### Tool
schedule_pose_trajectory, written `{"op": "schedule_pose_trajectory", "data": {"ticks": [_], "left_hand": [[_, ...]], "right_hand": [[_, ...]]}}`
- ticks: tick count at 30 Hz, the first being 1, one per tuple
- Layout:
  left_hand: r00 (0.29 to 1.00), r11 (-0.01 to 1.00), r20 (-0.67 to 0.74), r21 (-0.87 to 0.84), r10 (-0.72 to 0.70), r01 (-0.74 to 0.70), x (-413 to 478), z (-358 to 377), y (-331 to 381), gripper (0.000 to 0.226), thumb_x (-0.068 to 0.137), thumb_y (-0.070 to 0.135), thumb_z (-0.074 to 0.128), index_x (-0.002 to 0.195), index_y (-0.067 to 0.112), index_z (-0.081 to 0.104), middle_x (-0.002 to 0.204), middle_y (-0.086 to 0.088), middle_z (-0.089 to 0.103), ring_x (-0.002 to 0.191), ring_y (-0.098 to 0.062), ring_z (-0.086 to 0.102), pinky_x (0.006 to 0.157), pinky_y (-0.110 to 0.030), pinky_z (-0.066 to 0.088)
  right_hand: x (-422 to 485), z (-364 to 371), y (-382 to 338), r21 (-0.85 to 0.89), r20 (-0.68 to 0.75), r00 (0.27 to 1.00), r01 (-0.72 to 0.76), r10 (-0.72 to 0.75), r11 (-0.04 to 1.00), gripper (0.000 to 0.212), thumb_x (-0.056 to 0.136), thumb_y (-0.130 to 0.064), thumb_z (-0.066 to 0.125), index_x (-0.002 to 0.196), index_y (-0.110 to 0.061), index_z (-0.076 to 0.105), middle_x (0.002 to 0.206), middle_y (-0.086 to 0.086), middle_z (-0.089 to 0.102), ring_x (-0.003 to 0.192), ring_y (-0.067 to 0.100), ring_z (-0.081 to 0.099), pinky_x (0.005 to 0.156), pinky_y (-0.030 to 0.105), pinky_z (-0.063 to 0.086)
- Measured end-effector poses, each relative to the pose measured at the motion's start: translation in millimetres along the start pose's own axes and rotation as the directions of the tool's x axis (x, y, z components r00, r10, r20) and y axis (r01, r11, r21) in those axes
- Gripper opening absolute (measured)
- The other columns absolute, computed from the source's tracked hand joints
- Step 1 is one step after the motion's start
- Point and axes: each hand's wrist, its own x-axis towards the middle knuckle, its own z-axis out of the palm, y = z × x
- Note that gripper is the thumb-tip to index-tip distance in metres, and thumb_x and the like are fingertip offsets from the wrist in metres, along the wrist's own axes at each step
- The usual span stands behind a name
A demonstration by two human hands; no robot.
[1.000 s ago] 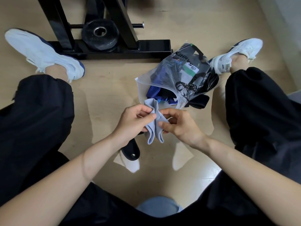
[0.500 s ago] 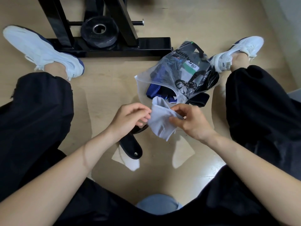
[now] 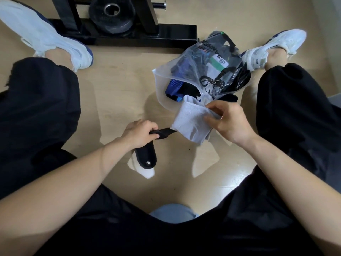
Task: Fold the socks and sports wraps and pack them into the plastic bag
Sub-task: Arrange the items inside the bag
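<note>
Person is sitting on the floor [image 3: 118, 93], legs spread, wearing black trousers [image 3: 42, 108].

Left hand [image 3: 137, 133] is curling its fingers round the strap end of a black sports wrap [image 3: 146, 157]. The strap is running right to the sock's edge. The wrap's padded, rounded end, with a small hole, is lying on the floor below the wrist.

Right hand [image 3: 230, 122] is pinching a light grey sock [image 3: 190, 122] between thumb and fingers. The sock is ribbed knit and folded flat, its top edge lying at the mouth of the plastic bag [image 3: 162, 93].

The bag is lying on the floor between the feet, translucent and crumpled, mouth facing the person, holding blue and black fabric.

The floor is pale and glossy, showing reflections.

White trainers [image 3: 46, 39] are resting at either side. A black metal frame [image 3: 129, 36] is carrying a round weight plate [image 3: 110, 13] beyond.
</note>
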Motion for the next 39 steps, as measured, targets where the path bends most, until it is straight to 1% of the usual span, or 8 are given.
{"op": "schedule_pose_trajectory", "data": {"ticks": [9,13,17,24,28,31,36,39], "left_hand": [[0.992,0.993,0.066,0.061,-0.103,0.099,1,-15,-9,0.022,0.080,0.042,0.073,0.082,0.026,0.058,0.085,0.008,0.063,0.085,-0.024,0.061,0.062,-0.032,0.042],[0.999,0.976,-0.041,-0.217,0.028,-0.036,-5,-22,13,0.069,0.073,0.047,0.080,0.136,0.035,0.055,0.130,0.015,0.062,0.117,-0.010,0.060,0.098,-0.035,0.050],[0.966,0.851,-0.143,-0.458,0.214,-0.257,-13,-28,36,0.086,0.069,0.056,0.079,0.146,0.036,0.046,0.139,0.016,0.058,0.126,-0.003,0.054,0.105,-0.028,0.045],[0.971,0.647,-0.134,-0.727,0.197,-0.231,-17,-38,48,0.011,0.089,0.023,0.077,0.093,0.013,0.074,0.080,0.002,0.069,0.074,-0.005,0.058,0.068,-0.019,0.044],[0.983,0.548,-0.177,-0.818,0.044,-0.172,-15,-42,45,0.010,0.090,0.023,0.076,0.087,0.013,0.074,0.074,-0.002,0.063,0.070,-0.009,0.055,0.066,-0.026,0.042],[0.983,0.456,-0.179,-0.879,-0.042,-0.140,-16,-45,51,0.009,0.092,0.021,0.074,0.084,0.017,0.071,0.072,0.006,0.065,0.067,-0.005,0.057,0.065,-0.023,0.044],[0.996,0.329,-0.056,-0.941,0.070,-0.076,-19,-48,48,0.037,0.081,0.041,0.076,0.103,0.012,0.068,0.094,0.004,0.070,0.089,-0.008,0.064,0.079,-0.025,0.049],[0.988,0.367,0.050,-0.930,0.149,-0.008,-22,-48,45,0.047,0.074,0.034,0.081,0.113,0.014,0.063,0.105,0.003,0.073,0.099,-0.012,0.070,0.080,-0.027,0.055]], "right_hand": [[2,-13,11,-0.124,0.075,0.997,0.008,0.001,0.992,0.017,0.082,-0.010,0.072,0.098,-0.018,0.073,0.078,-0.004,0.066,0.065,0.009,0.055,0.058,0.005,0.037],[4,-8,16,-0.069,0.220,0.975,0.044,-0.028,0.997,0.015,0.085,-0.010,0.073,0.097,-0.020,0.072,0.081,-0.010,0.067,0.069,-0.001,0.058,0.065,0.014,0.042],[2,1,13,0.015,0.307,0.949,0.070,-0.071,0.997,0.017,0.085,-0.006,0.075,0.100,-0.011,0.071,0.084,-0.011,0.063,0.071,-0.013,0.056,0.065,0.007,0.039],[-2,4,1,0.205,0.343,0.931,0.056,-0.126,0.977,0.023,0.087,0.000,0.071,0.108,-0.009,0.069,0.094,-0.001,0.069,0.079,-0.003,0.060,0.071,0.014,0.045],[-5,5,-8,0.353,0.299,0.933,0.089,-0.202,0.931,0.032,0.090,0.004,0.065,0.119,-0.010,0.064,0.108,0.010,0.067,0.095,0.030,0.063,0.081,0.044,0.049],[-6,8,-9,0.288,0.311,0.915,0.169,-0.259,0.943,0.029,0.091,-0.001,0.068,0.116,-0.016,0.069,0.091,-0.002,0.065,0.069,0.026,0.051,0.063,0.034,0.041],[-4,9,-6,0.289,0.253,0.948,0.115,-0.192,0.950,0.031,0.090,-0.002,0.068,0.116,-0.018,0.070,0.109,-0.004,0.071,0.084,0.029,0.063,0.080,0.044,0.052],[-2,4,-5,0.342,0.190,0.972,0.069,-0.141,0.937,0.032,0.089,0.002,0.068,0.117,-0.013,0.069,0.095,-0.009,0.067,0.071,0.007,0.052,0.070,0.021,0.047]]}}
